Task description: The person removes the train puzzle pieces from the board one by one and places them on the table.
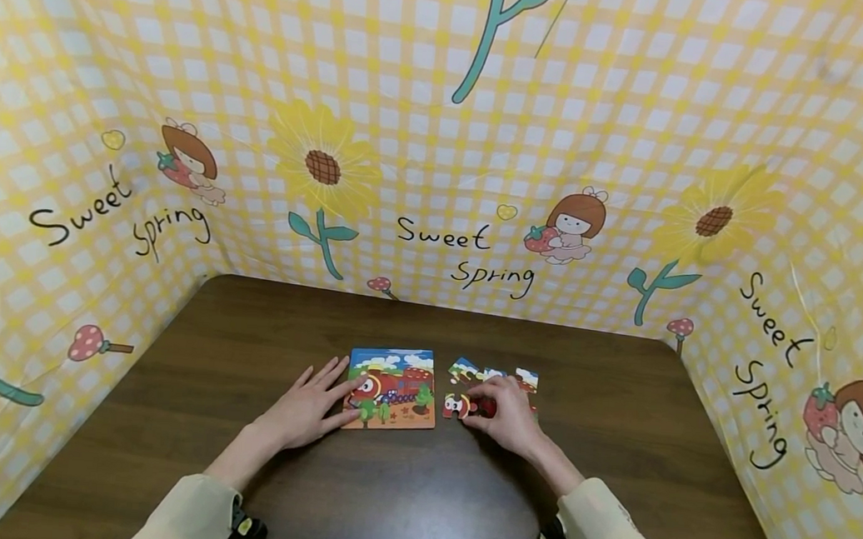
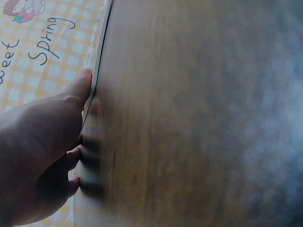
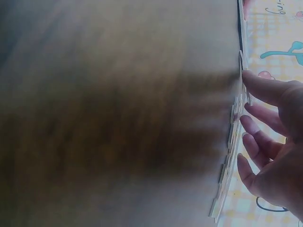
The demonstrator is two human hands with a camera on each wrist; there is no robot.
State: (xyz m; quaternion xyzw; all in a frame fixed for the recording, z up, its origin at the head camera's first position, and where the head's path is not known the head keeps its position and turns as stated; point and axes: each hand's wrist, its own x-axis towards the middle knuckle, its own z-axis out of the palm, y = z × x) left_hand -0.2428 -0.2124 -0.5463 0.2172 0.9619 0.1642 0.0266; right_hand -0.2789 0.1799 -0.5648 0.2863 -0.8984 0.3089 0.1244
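Note:
A flat picture board [image 1: 409, 368] with a red cartoon train lies on the table. My left hand [image 1: 305, 411] rests at its left side, fingers spread, the index finger and thumb reaching onto the picture. To the right of the board, my right hand [image 1: 509, 417] pinches a jigsaw piece [image 1: 454, 405] printed with the train's face between thumb and index finger. That piece [image 3: 249, 94] looks tilted up in the right wrist view. Beneath and behind the right hand lie several other jigsaw pieces [image 1: 527, 380], partly hidden by it.
The dark wooden table [image 1: 401, 493] extends in front of and around both hands. Yellow checked cloth [image 1: 446, 162] with printed flowers and lettering encloses the back and both sides. A dark band [image 1: 246, 530] shows at the left wrist.

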